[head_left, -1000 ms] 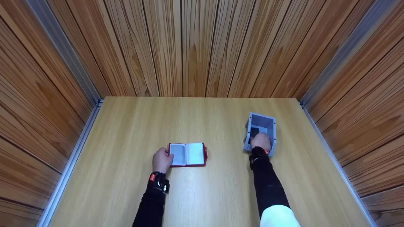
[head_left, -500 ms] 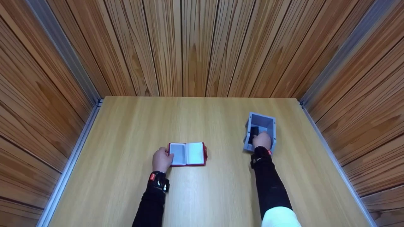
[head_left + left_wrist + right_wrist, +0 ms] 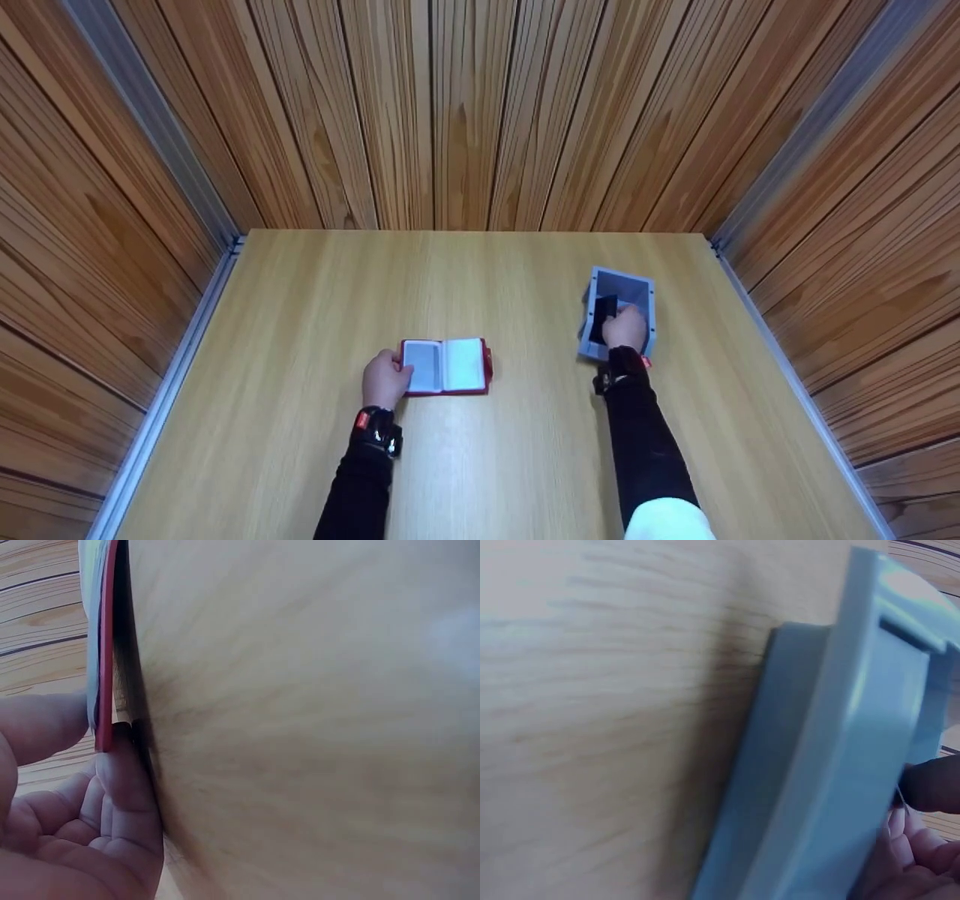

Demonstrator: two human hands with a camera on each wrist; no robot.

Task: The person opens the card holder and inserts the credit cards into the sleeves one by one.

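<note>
A red-covered card holder (image 3: 463, 366) lies spread open on the table, pale sleeves facing up. My left hand (image 3: 385, 380) pinches its left edge; in the left wrist view the thumb is on the sleeve side and a finger lies under the red cover (image 3: 106, 652). Over to the right, my right hand (image 3: 626, 328) reaches into a grey-blue plastic bin (image 3: 651, 300). Between its thumb and fingers is a thin black card (image 3: 604, 309), tilted up near the bin's left wall. In the right wrist view the bin's side (image 3: 802, 765) hides most of the card and part of the hand.
Wood-plank walls (image 3: 465, 112) rise behind the table and on both sides. Metal rails (image 3: 172, 375) run along the left and right table edges. Bare wooden tabletop (image 3: 540, 420) lies between the card holder and the bin.
My right hand has shifted slightly within the bin, and the black card is raised and tilted more, showing more of its top. The left hand and card holder have not moved.
</note>
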